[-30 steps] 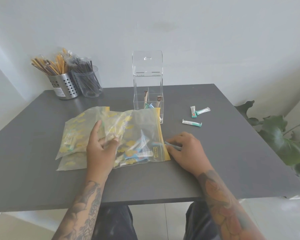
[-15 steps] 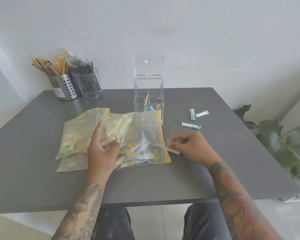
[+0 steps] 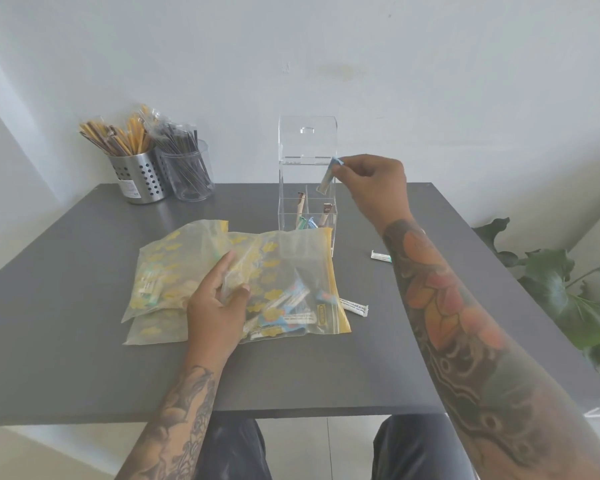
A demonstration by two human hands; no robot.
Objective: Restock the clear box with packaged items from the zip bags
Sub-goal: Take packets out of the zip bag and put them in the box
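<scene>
Now, three zip bags (image 3: 293, 282) lie stacked on the table (image 3: 84, 358), left hand (image 3: 219, 310) pinching the top one's plastic. Right hand (image 3: 373, 183) grips one blue packet (image 3: 327, 178) over the open clear box (image 3: 307, 188), which holds several packets. Two cups (image 3: 142, 176) hold wrapped utensils.

Plain white wall (image 3: 430, 81), dark grey matte rectangular table (image 3: 66, 341), pale tiled floor (image 3: 309, 448), green leafy plant (image 3: 575, 296) at right
</scene>
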